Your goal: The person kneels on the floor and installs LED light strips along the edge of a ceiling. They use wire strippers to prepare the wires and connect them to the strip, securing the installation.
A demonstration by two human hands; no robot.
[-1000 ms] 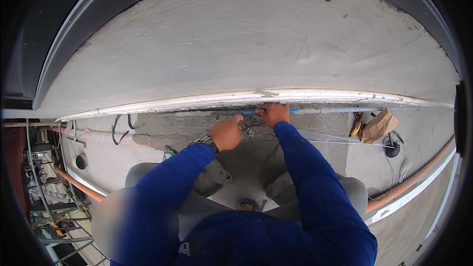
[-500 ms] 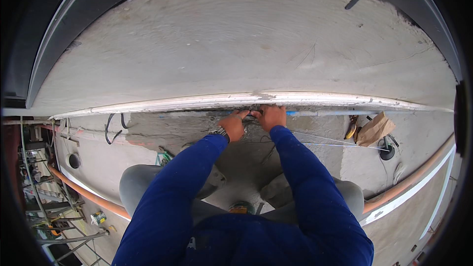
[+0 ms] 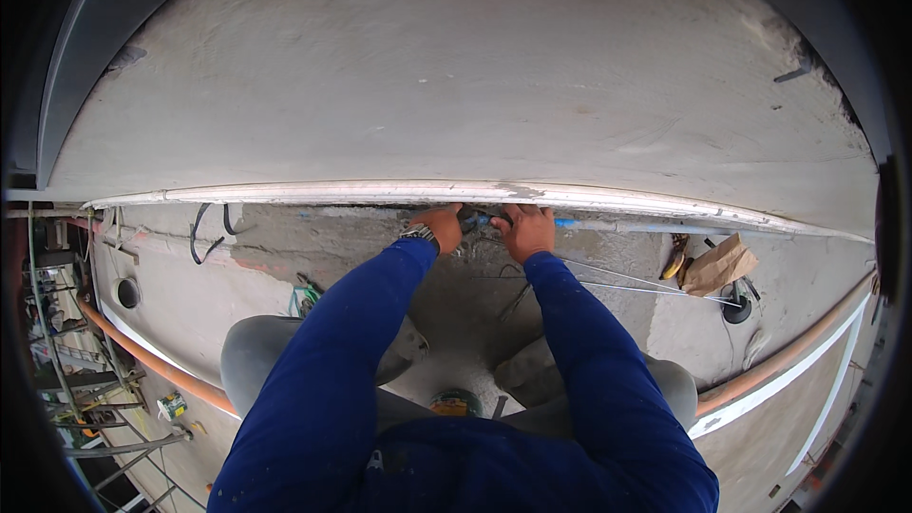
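My two hands are close together at the foot of the plastered wall, under a long white pipe. My left hand, with a watch on its wrist, is closed, its fingertips partly hidden at the white pipe's lower edge. What it grips is too small to make out. To its right, my right hand closes with bent fingers on a thin pipe, which is blue beside the hand and greyish farther right. A small blue piece shows in the gap between the hands.
A brown paper bag lies at right beside a yellow-and-dark item and a round black base. Black cable ends stick out at left, near a round hole. Between my knees stands a tub. An orange pipe curves behind me.
My left hand has shifted slightly left and up, its fingers now nearer the white pipe. The gap between my hands is wider and shows the blue piece. The view has tilted slightly.
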